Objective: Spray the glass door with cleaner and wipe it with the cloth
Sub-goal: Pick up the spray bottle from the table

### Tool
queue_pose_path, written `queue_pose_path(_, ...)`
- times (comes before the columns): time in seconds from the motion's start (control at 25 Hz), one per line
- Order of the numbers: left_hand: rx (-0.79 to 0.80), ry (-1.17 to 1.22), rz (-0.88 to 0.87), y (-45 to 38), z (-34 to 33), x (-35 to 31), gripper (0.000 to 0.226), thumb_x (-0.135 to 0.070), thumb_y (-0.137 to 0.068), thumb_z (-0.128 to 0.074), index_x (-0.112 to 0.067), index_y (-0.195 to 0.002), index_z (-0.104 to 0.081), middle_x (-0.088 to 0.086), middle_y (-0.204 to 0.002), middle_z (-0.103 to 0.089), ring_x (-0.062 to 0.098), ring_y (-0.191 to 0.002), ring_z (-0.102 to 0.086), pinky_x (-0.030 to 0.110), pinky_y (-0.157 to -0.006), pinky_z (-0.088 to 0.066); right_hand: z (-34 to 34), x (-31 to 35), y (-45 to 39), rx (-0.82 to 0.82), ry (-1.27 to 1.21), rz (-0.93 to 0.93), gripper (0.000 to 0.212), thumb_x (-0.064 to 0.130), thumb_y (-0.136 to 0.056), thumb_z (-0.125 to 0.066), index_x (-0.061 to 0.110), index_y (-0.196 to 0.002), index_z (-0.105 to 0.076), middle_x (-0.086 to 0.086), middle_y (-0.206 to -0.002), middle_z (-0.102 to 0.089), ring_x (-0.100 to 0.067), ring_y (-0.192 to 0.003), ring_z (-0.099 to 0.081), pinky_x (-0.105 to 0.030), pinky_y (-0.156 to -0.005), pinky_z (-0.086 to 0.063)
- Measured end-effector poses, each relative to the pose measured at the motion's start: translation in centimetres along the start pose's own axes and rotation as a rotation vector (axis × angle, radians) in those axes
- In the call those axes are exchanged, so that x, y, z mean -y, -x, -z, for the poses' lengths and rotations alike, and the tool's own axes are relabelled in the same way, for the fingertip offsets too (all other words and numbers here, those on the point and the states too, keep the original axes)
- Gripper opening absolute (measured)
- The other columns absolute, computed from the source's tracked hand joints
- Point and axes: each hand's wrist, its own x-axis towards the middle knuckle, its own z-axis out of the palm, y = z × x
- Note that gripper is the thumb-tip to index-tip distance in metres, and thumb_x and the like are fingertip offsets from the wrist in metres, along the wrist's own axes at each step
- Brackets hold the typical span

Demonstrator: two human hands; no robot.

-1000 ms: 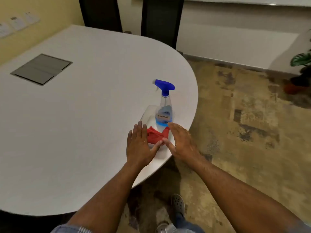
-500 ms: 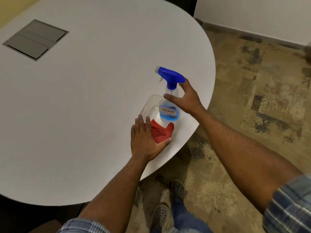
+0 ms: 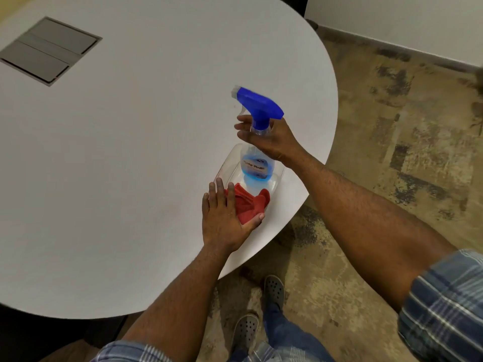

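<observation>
A clear spray bottle (image 3: 254, 168) with blue liquid and a blue trigger head stands in a clear plastic tray (image 3: 230, 163) near the right edge of the round white table (image 3: 130, 152). My right hand (image 3: 271, 142) wraps around the bottle's neck just under the trigger. A crumpled red cloth (image 3: 251, 203) lies in the tray's near end, in front of the bottle. My left hand (image 3: 224, 218) lies flat over the cloth's left side, thumb curled under its near edge. No glass door is in view.
A grey hatch panel (image 3: 47, 50) is set into the table at the far left. Patterned floor (image 3: 392, 152) lies to the right, with a white wall (image 3: 392, 24) beyond. My feet in grey clogs (image 3: 273, 290) stand below the table's edge.
My right hand left the cloth, rose to the bottle and closed around its neck. My left hand settled further onto the cloth. The camera tilted down and moved closer to the table.
</observation>
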Motion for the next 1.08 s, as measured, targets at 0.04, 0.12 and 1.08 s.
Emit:
queue_pose_path(0.04, -0.002, 0.001, -0.005, 0.1, 0.1, 0.1, 0.114, -0.097, -0.069, -0.004, -0.026, -0.157, 0.007, 0.003, -0.164, 0.019, 0.026, -0.15, 0.019, 0.049, -0.123, 0.007, 0.2, 1.2, 0.2, -0.033, -0.017, 0.026, 0.039, 0.012, -0.087, -0.071, 0.001, -0.123, -0.059, -0.005, -0.114, -0.069, -0.013, -0.101, -0.069, -0.02, -0.091, -0.053)
queue_pose_path(0.12, -0.004, 0.02, -0.017, 0.1, 0.3, 0.1, 0.115, -0.097, -0.068, -0.004, -0.026, -0.157, 0.008, 0.004, -0.165, 0.017, 0.026, -0.151, 0.018, 0.05, -0.123, 0.005, 1.1, 4.3, 0.9, -0.106, -0.034, 0.081, 0.036, 0.013, -0.087, -0.071, 0.001, -0.12, -0.061, -0.008, -0.113, -0.071, -0.016, -0.102, -0.07, -0.028, -0.094, -0.055)
queue_pose_path(1.08, -0.177, 0.773, -1.021, 23.7, 10.6, -21.7, 0.125, -0.083, -0.059, -0.07, -0.013, -0.153, -0.026, 0.003, -0.157, -0.036, 0.018, -0.143, -0.037, 0.048, -0.113, -0.036, 8.0, 16.8, 43.3, -1.054, 0.092, -0.011, 0.031, 0.024, -0.086, -0.071, -0.004, -0.073, -0.067, -0.007, -0.063, -0.067, -0.01, -0.056, -0.06, -0.026, -0.062, -0.05)
